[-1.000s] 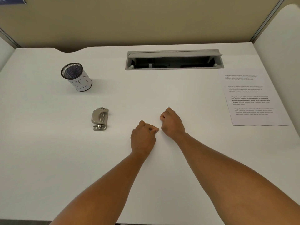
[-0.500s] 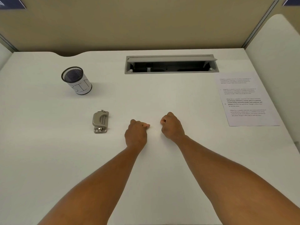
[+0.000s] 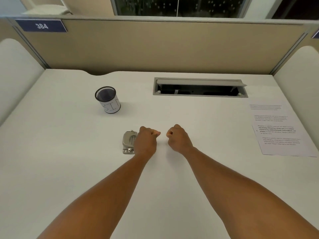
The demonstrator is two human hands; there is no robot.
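Grey metal hole punch (image 3: pixel 128 141) lies flat on the white tabletop (image 3: pixel 69 169), right against the outer side of the left hand (image 3: pixel 146 142). The hand covers the punch's near edge in this view, so I cannot tell whether the two touch. Both hands are clenched into fists with knuckles up, and nothing shows inside either one. The right hand (image 3: pixel 178 138) sits just beside the left, with a narrow strip of tabletop between their thumbs.

Beyond the left hand and further out to its side stands a black wire-mesh cup wrapped in white paper lettered "BIN" (image 3: pixel 107 100), upright and well apart from the punch. A white printed paper sheet (image 3: pixel 276 130) lies well out from the right hand. Ahead of both hands a grey rectangular cable hatch (image 3: pixel 200 87) is set into the tabletop, lid raised.
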